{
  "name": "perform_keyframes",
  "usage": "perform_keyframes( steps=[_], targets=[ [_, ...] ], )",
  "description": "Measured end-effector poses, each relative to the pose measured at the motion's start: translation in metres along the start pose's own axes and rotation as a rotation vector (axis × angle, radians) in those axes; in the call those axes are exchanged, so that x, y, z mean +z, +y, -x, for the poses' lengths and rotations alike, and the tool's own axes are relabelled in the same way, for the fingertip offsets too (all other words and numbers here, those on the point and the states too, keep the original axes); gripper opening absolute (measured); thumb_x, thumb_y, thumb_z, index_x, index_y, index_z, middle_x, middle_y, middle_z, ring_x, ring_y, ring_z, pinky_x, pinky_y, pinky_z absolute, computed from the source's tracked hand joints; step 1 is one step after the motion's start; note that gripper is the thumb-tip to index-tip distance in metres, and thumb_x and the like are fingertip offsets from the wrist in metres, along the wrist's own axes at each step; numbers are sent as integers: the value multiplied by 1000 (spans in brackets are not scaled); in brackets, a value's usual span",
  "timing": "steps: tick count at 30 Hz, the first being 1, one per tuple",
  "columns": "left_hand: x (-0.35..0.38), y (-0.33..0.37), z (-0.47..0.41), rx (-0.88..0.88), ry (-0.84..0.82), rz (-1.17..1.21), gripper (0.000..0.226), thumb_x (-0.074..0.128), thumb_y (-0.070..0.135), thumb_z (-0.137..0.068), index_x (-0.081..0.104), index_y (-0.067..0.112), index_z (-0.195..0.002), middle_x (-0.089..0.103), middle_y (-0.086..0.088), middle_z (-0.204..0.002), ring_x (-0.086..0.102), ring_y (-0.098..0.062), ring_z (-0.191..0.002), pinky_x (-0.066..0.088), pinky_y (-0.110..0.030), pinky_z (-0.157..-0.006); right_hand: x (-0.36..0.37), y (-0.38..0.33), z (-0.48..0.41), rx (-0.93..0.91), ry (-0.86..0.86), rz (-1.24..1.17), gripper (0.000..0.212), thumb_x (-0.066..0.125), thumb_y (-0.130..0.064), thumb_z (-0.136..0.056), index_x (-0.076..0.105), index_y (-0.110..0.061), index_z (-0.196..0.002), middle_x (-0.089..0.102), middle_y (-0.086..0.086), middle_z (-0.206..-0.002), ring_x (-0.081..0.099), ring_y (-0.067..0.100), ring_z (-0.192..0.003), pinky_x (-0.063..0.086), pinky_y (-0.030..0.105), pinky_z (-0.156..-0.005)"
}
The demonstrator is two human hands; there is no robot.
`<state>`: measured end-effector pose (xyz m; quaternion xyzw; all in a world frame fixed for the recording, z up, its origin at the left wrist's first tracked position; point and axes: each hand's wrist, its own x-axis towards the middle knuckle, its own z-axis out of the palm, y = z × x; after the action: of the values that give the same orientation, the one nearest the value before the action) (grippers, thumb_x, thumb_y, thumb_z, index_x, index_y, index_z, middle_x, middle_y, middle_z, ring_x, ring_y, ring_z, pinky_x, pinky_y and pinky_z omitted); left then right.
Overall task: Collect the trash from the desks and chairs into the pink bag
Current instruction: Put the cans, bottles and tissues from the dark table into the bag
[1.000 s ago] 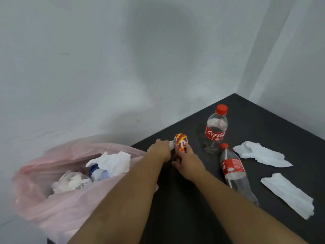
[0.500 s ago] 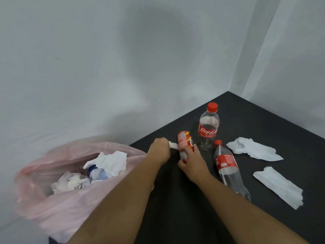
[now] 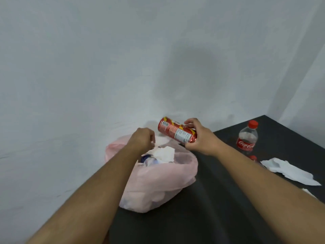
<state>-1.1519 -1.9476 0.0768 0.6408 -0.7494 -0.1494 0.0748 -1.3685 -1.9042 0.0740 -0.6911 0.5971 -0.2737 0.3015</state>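
Observation:
A pink bag (image 3: 158,184) sits at the left edge of the black desk (image 3: 219,208), holding white crumpled tissue (image 3: 163,153) and a bluish item. My right hand (image 3: 198,136) grips a red and yellow can (image 3: 175,132), held on its side in the air just above the bag's far right rim. My left hand (image 3: 143,140) hovers over the bag's mouth with fingers curled; it seems to pinch a scrap of white tissue, but motion blur hides the detail.
An upright Coca-Cola bottle (image 3: 247,138) stands at the desk's far right. Below it only the red cap of a second bottle (image 3: 253,157) shows, next to a white tissue (image 3: 288,170). Another tissue's edge (image 3: 309,192) peeks from behind my right forearm. Grey walls close in behind.
My right hand lifted the can off the desk and carried it over the bag, tipping it sideways. My left hand moved from beside the can to above the bag's mouth.

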Motion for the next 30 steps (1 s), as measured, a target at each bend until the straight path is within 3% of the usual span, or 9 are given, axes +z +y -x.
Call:
perform_keyframes(
  steps=[2,5,11,14,17,20,23,26,30],
  targets=[
    [1,-26,12,-32,-97,-88,12,67,9,-80,71,14,-90,70,-8,-103,64,-24,-93,48,-26,-75,12,-12,-2,3,-127,103,76,77,-18,-70,31,-32,-128,47,-2,-135,57,16,-105,56,28,-84],
    [12,-52,27,16,-155,-183,36,71,23,-82,64,16,-116,63,-7,-118,58,-25,-109,48,-32,-91,32,-21,-6,19,-230,233,72,78,-21,-70,33,-33,-126,51,-1,-128,59,16,-102,55,27,-84],
    [9,-79,46,119,181,-310,33,56,28,-89,60,23,-121,52,-1,-130,45,-21,-119,40,-34,-98,85,-34,-18,20,-254,238,64,79,-19,-70,39,-29,-119,52,0,-124,59,15,-101,56,27,-83],
    [8,-95,52,-31,205,-416,35,55,40,-89,60,29,-122,28,-7,-153,20,-27,-142,21,-43,-114,110,-32,-19,16,-246,209,61,79,-25,-73,41,-30,-120,54,-2,-127,57,11,-102,51,20,-81],
    [13,-112,54,-199,70,-414,42,59,53,-85,55,39,-125,-6,-11,-161,-8,-37,-147,2,-51,-118,115,-21,-16,12,-122,325,60,74,-42,-75,44,-32,-126,49,-5,-137,49,15,-120,43,32,-100],
    [19,-120,54,-338,-91,-339,56,61,48,-86,39,47,-137,-19,-13,-159,13,-44,-144,23,-49,-114,107,2,-13,171,57,449,55,66,-57,-75,49,-33,-122,24,1,-155,21,25,-144,22,44,-115],
    [25,-126,54,-369,-164,-176,67,63,28,-85,32,43,-143,2,-15,-159,49,-34,-126,47,-35,-94,98,29,-6,535,62,214,53,62,-56,-77,52,-26,-119,19,10,-156,25,36,-141,22,52,-112],
    [27,-126,54,-246,-103,-99,69,66,15,-77,40,24,-140,42,-8,-139,55,-27,-114,48,-31,-85,96,44,4,626,57,-286,25,68,-19,-78,62,-15,-103,56,12,-127,56,29,-113,49,42,-95],
    [19,-109,50,-116,-71,13,81,70,9,-71,33,14,-143,45,-6,-139,58,-27,-104,45,-28,-73,86,38,4,566,156,-450,59,58,6,-80,53,-19,-134,46,10,-142,57,26,-110,54,36,-88]
  ],
)
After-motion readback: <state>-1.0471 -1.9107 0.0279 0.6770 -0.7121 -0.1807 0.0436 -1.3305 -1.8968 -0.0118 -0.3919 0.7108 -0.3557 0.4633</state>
